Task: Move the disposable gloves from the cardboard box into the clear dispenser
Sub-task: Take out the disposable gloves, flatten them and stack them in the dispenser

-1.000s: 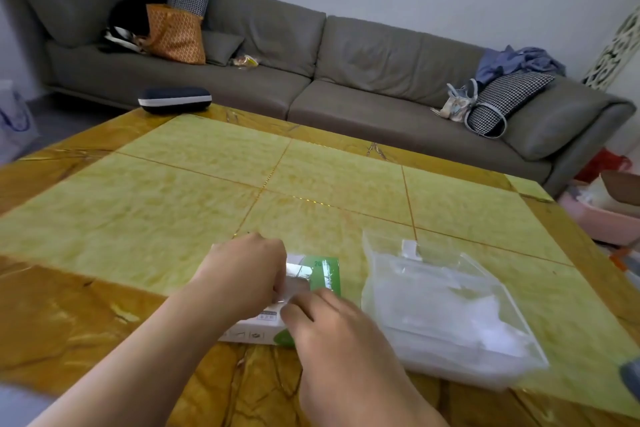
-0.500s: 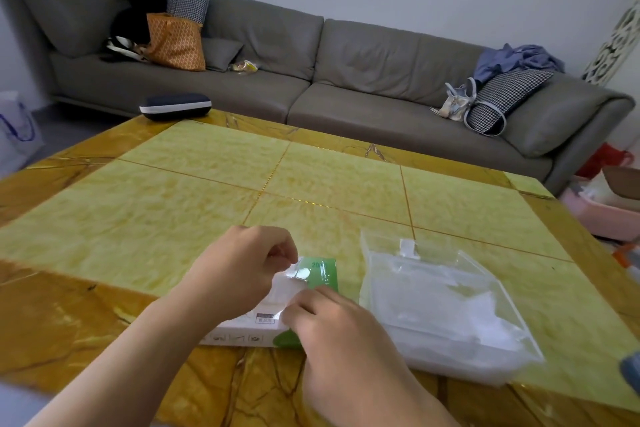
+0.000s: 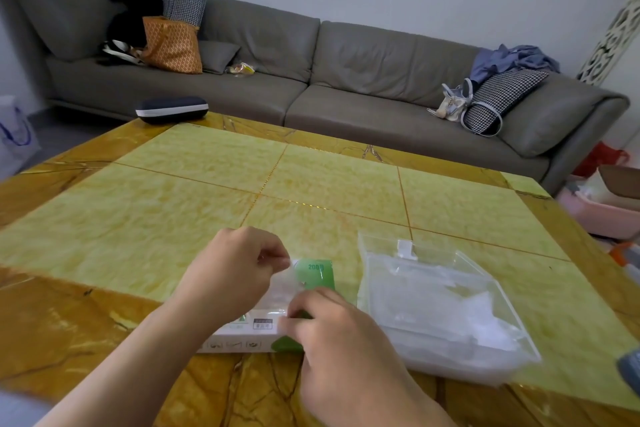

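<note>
the sofa [image 3: 346, 80] runs along the wall far beyond the fingers, and the yellow table [image 3: 207, 204] spreads under both hands as the work surface. the clear box [image 3: 440, 302] lies just to the right of the right hand's fingers, with crumpled see-through film already inside; it looks parked that close so each glove has only a short trip. the carton [image 3: 242, 336], white and green, lies flat beneath the fingers of both hands. the right hand [image 3: 343, 354] has its fingers curled, its fingertips pressing the carton's top near the opening, probably to keep the light carton from lifting. the left hand [image 3: 235, 274] has its fingers clenched in a pinch on a thin glove [image 3: 280, 284], a see-through sheet stretching from those fingers down toward the right fingertips, apparently being drawn out of the carton. the glove sits between the two sets of fingers, not yet over the clear box.
</note>
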A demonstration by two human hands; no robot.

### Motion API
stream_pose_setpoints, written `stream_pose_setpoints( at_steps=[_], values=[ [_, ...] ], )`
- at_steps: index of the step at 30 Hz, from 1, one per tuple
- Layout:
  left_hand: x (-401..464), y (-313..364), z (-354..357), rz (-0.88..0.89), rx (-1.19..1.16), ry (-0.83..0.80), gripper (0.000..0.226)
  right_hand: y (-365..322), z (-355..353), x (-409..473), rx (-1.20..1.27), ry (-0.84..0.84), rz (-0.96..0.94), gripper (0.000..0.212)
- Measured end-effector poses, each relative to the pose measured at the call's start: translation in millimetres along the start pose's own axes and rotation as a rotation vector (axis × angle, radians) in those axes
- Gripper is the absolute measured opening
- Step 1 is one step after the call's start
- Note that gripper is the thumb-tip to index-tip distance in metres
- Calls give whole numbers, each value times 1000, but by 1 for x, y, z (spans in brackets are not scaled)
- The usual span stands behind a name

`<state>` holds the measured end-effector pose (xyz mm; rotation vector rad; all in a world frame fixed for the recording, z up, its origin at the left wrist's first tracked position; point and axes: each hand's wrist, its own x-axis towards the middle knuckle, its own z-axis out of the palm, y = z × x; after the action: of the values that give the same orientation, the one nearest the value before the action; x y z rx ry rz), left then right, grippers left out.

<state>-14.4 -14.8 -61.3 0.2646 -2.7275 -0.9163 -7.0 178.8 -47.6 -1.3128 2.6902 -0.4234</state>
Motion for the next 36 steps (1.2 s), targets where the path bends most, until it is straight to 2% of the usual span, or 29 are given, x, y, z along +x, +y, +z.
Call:
stream_pose_setpoints(
  at_steps=[5,8,11,13,16,19,23,27,36],
  values=[
    [3,1,-2,1,2,32,21,-3,1,-1,15,0,54,50],
    [1,-1,-12,-5,12,-125,17,-5,4,-2,30,17,119,54],
    [-6,4,-16,65,85,-350,18,-6,8,-1,22,22,176,79],
    [-8,6,-14,93,187,-382,18,-5,10,0,-14,7,187,85],
    [-7,9,-11,59,301,-394,13,-5,13,3,-77,-48,165,80],
    [-7,11,-8,28,438,-363,16,-5,15,4,-124,-85,154,77],
    [-10,19,-6,0,570,-269,23,0,15,4,-125,-98,156,61],
    [-7,10,-11,-24,396,-189,18,2,12,4,-115,-88,155,60],
    [-3,6,-18,-79,140,-8,28,-1,7,1,-92,-64,149,60]
  ],
)
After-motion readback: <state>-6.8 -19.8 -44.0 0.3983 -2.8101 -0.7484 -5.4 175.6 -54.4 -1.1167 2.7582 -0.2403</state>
